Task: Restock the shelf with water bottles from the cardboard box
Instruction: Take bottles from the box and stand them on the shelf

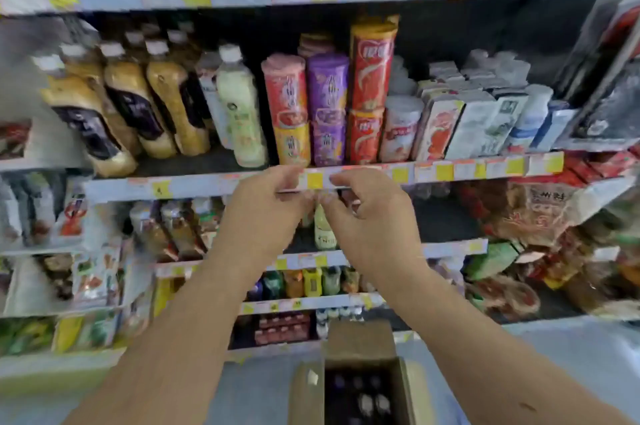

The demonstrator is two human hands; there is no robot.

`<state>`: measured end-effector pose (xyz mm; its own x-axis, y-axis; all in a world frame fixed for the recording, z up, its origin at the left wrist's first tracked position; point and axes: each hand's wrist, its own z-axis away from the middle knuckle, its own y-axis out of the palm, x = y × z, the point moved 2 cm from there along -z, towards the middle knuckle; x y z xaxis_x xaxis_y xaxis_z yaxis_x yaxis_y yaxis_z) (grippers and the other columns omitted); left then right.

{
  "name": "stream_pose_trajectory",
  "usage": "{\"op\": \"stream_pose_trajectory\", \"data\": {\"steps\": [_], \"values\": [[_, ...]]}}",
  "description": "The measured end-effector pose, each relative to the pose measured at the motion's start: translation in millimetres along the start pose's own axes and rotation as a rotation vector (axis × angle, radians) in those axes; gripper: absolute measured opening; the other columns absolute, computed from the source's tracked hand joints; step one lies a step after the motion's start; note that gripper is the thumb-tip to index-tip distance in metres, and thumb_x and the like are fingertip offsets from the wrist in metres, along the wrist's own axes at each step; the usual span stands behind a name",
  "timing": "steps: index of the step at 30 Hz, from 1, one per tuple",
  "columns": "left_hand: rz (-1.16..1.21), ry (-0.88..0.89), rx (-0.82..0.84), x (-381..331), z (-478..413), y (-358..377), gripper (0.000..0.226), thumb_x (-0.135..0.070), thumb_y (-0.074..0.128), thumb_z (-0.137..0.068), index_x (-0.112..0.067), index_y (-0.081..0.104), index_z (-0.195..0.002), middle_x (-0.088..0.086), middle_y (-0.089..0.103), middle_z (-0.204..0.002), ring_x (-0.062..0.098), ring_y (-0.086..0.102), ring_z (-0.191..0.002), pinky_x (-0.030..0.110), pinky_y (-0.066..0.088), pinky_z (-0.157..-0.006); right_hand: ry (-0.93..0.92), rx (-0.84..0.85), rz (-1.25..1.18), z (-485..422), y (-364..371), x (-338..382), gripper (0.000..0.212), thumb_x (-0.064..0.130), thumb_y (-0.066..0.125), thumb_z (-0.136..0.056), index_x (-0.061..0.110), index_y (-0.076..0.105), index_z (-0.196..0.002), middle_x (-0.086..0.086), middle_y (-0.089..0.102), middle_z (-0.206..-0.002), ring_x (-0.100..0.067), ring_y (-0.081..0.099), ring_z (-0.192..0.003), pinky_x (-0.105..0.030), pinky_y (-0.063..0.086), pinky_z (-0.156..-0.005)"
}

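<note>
L hand [263, 213] & R hand [370, 216] are raised side by side, fingers curled at the shelf's price strip [450, 171]. L pinches its edge; R is too blurred to tell if it holds anything. Just above: drink cans [327, 109]. Well below, btw the forearms: open cardboard box [360, 345] w/ water bottles [372, 402] inside.

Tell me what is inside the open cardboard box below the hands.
Several bottle tops show in the dark interior of the cardboard box. Its walls hide the bottles' bodies, and the count is unclear.
</note>
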<state>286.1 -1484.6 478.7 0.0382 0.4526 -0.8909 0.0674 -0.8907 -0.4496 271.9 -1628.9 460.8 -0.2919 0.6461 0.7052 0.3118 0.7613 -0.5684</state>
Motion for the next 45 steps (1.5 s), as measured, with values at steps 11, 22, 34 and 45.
{"op": "stream_pose_trajectory", "data": {"steps": [11,22,34,45], "values": [[-0.023,-0.307,0.224,221.4,69.1,143.7,0.038,-0.026,0.067,-0.089,-0.027,0.064,-0.126,-0.011,0.066,-0.114,0.015,0.065,-0.106,0.043,0.051,-0.096,0.435,0.271,0.159,166.4,95.4,-190.1,0.027,0.021,0.064,-0.090,0.019,0.070,-0.116,-0.001,0.066,-0.116,-0.018,0.063,-0.101,-0.032,0.051,-0.087],[-0.055,-0.635,0.355,464.2,148.6,256.8,0.042,-0.029,0.063,-0.092,-0.032,0.058,-0.134,-0.012,0.064,-0.124,0.004,0.060,-0.111,0.030,0.047,-0.099,0.677,0.760,0.394,350.2,239.5,-406.0,0.029,0.023,0.063,-0.089,0.023,0.068,-0.118,-0.005,0.063,-0.118,-0.025,0.062,-0.104,-0.026,0.046,-0.086],[0.181,-0.719,0.187,577.4,167.6,319.2,0.036,-0.025,0.066,-0.089,-0.031,0.064,-0.125,-0.012,0.069,-0.114,0.000,0.067,-0.102,0.035,0.058,-0.085,0.399,1.317,0.484,444.3,396.4,-521.1,0.029,0.015,0.052,-0.095,0.008,0.059,-0.123,-0.017,0.059,-0.123,-0.034,0.057,-0.113,-0.035,0.045,-0.084],[0.280,-0.728,0.144,576.9,177.7,310.9,0.034,-0.012,0.061,-0.094,-0.030,0.065,-0.122,-0.009,0.070,-0.110,0.007,0.069,-0.101,0.037,0.060,-0.081,0.423,1.201,0.510,431.0,388.3,-517.5,0.026,0.027,0.058,-0.090,0.017,0.062,-0.113,-0.017,0.059,-0.120,-0.036,0.061,-0.103,-0.035,0.049,-0.079]]}}
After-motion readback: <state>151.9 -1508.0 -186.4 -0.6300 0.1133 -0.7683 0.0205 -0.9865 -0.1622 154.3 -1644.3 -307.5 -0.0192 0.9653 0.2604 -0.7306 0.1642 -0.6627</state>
